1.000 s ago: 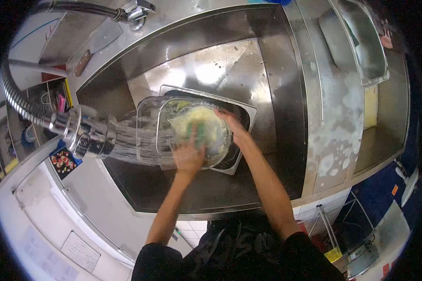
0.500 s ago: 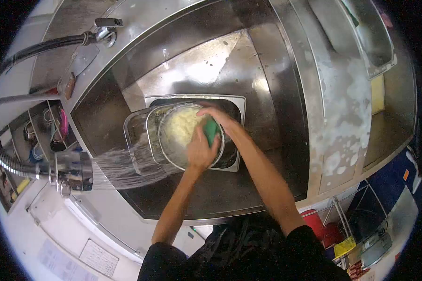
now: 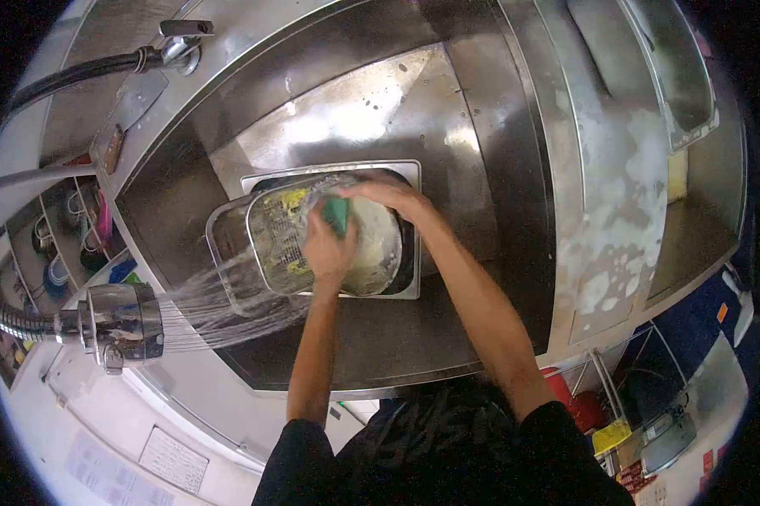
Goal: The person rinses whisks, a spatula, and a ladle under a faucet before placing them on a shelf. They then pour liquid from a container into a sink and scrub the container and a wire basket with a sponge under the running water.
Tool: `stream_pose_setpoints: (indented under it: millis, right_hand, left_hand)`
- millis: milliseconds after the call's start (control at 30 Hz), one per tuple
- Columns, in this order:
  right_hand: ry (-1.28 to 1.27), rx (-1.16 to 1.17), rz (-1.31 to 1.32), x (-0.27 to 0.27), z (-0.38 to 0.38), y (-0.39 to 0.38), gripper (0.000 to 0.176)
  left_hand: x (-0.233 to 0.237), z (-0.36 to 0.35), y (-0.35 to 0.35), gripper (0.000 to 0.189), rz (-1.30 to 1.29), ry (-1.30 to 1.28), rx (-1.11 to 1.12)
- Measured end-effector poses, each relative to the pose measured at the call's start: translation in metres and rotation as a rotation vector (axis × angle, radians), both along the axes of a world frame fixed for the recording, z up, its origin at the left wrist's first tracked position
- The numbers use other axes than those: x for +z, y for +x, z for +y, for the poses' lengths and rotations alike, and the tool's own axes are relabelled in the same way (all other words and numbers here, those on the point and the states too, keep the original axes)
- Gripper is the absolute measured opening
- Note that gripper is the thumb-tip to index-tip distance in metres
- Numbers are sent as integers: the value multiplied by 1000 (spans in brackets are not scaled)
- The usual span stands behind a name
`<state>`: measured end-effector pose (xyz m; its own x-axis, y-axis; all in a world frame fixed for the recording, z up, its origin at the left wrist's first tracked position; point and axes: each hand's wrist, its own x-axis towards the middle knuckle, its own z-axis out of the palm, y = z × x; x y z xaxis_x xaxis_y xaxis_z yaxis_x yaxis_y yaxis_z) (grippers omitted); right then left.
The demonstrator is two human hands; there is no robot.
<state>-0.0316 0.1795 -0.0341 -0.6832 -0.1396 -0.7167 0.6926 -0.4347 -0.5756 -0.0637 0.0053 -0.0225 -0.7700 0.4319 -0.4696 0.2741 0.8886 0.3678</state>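
shifted leftward, left hand (image 3: 329,253) grips green sponge (image 3: 337,217) in fingers (image 3: 317,224); right hand (image 3: 397,201), finger spread unclear, touches bowl (image 3: 379,244).

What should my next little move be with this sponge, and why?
Probably sweep the green sponge rightward with your left hand: pale residue shows on that side of the container, and your right hand, at its far edge, could steady it.

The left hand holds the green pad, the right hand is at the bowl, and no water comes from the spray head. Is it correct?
Not quite: the head view shows water streaming from the spray head. The left hand does hold the green pad, the right hand is at the bowl.
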Motion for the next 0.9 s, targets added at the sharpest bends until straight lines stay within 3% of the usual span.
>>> stream_pose_setpoints:
  millis: [67, 100, 133, 233, 300, 400, 433, 467, 533, 567, 600, 667, 733, 767, 800, 867, 900]
  right_hand:
    - [169, 87, 100, -7, -7, 3, 72]
    - [183, 27, 123, -15, -15, 6, 62]
    - [177, 27, 124, -13, -16, 8, 62]
    - [441, -223, 354, 6, -25, 18, 49]
    - [500, -240, 391, 25, -31, 20, 50]
    - [616, -243, 475, 45, -34, 31, 54]
    - [662, -298, 463, 44, -37, 35, 54]
    - [706, -359, 451, 42, -40, 37, 54]
    - [739, -401, 426, 32, -51, 40, 54]
    - [733, -468, 420, 27, -56, 40, 52]
    - [727, -528, 412, 21, -59, 43, 51]
    - [710, -518, 410, 19, -59, 44, 49]
    - [621, -546, 336, 20, -59, 44, 49]
    - [731, -537, 386, 13, -63, 42, 51]
    - [678, -532, 316, 14, -69, 42, 49]
    - [745, -594, 330, 11, -78, 36, 45]
    - [741, -594, 333, 12, -78, 33, 45]
  left_hand:
    - [6, -26, 15, 63, 224, -61, -71]
    - [30, -20, 20, 62, 51, -126, 38]
    - [42, -24, 27, 62, 52, -132, 39]
    - [52, -29, 47, 57, -186, -85, -89]
    - [52, -29, 63, 53, -383, 105, -111]
    - [49, -38, 52, 49, -267, 154, -207]
    - [40, -46, 43, 53, -119, 17, -332]
    - [29, -47, 42, 53, -114, 18, -331]
    - [29, -38, 37, 56, 135, -281, -164]
    - [29, -31, 42, 59, -212, -298, -17]
    - [27, -29, 53, 59, -210, -300, -14]
    - [20, -36, 76, 63, -213, 116, -117]
    - [19, -43, 57, 63, -211, 81, -220]
    - [22, -38, 41, 63, -197, -142, -147]
    - [25, -34, 32, 62, -176, -366, -75]
    - [14, -41, 49, 61, -72, -353, -62]
    - [19, -38, 62, 60, -127, -99, -14]
